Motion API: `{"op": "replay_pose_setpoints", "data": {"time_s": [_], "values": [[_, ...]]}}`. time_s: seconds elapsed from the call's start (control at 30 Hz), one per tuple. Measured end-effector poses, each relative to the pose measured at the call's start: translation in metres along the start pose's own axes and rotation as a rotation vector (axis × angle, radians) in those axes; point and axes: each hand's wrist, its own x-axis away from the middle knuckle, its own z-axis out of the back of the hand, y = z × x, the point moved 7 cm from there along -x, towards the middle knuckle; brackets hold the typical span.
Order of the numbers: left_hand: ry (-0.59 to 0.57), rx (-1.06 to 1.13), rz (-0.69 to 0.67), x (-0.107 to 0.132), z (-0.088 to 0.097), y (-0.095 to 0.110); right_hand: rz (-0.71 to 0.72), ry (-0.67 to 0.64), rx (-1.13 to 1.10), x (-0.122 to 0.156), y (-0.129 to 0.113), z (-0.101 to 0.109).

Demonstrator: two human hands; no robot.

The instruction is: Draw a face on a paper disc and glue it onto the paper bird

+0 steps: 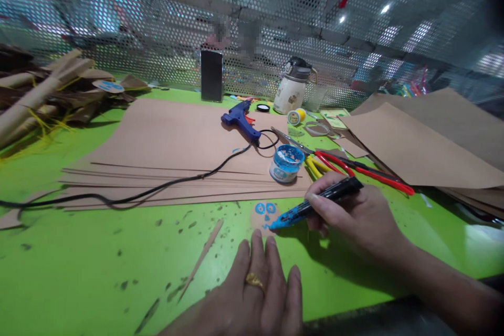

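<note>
My right hand [354,215] is closed round a black marker [315,203] whose blue-stained tip touches a small round brown cardboard piece [261,218] on the green table [98,252]. Two blue circles are painted on that piece. My left hand [255,289] lies flat with fingers stretched out, fingertips pressing the near edge of the piece; a gold ring is on one finger. A small open tub of blue paint [285,163] stands just beyond.
A stack of brown cardboard sheets [165,147] lies ahead with a blue glue gun [241,118] and its black cable [118,198]. Red and yellow-handled scissors [346,165], more cardboard [417,142] at right, rolled brown pieces [43,89] at left, a white bottle [291,86], perforated metal screen behind.
</note>
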Motion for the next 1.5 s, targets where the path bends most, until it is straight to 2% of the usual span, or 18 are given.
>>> {"op": "replay_pose_setpoints", "data": {"time_s": [0.3,0.8,1.13,1.5], "values": [[-0.01,-0.031,0.005,-0.001,0.0,-0.001,-0.035,-0.021,-0.017,0.001,0.001,0.001],[-0.006,-0.01,0.02,-0.001,0.0,-0.001,-0.177,-0.006,-0.128,-0.003,0.014,0.001],[-0.008,0.024,0.055,-0.002,-0.002,-0.001,-0.209,0.028,-0.084,-0.005,0.015,0.003],[-0.006,-0.011,0.024,-0.001,-0.003,0.0,-0.225,0.059,-0.101,-0.005,0.018,0.007]]}}
